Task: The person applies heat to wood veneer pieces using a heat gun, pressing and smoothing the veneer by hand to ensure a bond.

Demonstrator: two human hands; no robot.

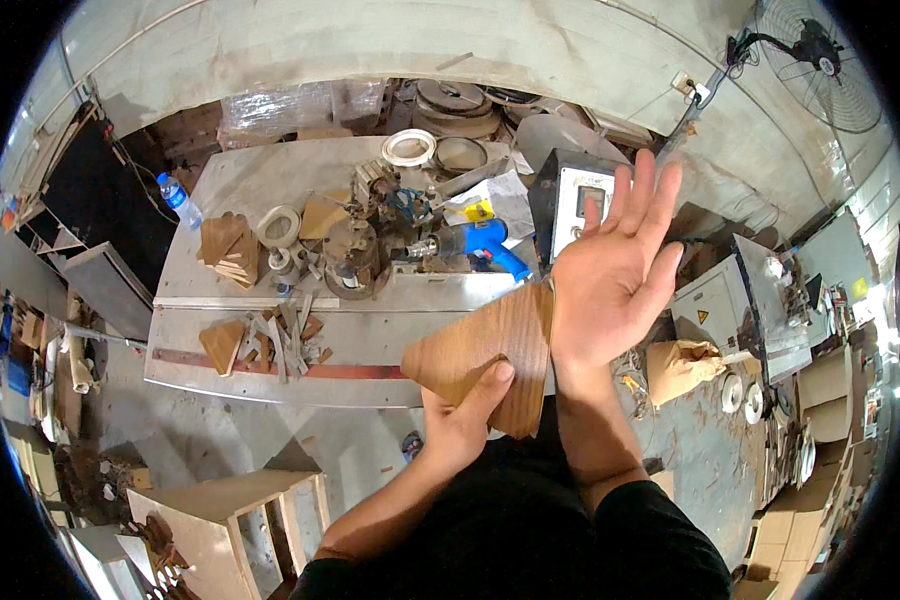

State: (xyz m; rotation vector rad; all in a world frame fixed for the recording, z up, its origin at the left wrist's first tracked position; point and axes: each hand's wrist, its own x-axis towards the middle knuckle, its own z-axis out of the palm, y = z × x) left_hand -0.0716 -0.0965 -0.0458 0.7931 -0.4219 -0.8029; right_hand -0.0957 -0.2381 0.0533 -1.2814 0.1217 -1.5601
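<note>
Left hand (pixel 460 420): pinching the wooden board (pixel 480 350) near its lower edge, thumb flat on the upper face, other fingers hidden beneath; likely so one hand bears the weight and keeps the face turned up.
Wooden board: brown, angled sides, tilted, above the worktop (pixel 290 170) front edge, between both hands.
Right hand (pixel 615 280): palm up, fingers extended and slightly parted, gripping nothing; heel right beside the board's right edge, contact can't tell.
Heat-gun-like tool (pixel 490 242): blue, lying beyond the left hand, just left of the right hand; probably left there for easy reach.
Metal machine part (pixel 355 255): beyond and left of the left hand, cluttered around.
Wood stack (pixel 230 250): far left of the left hand, similar-looking pieces piled, presumably to keep them together.
Offcuts (pixel 290 335): left of the left hand, loose heap, seemingly pushed aside.
Control box (pixel 572 195): just beyond the right hand, partly covered by its fingers.
</note>
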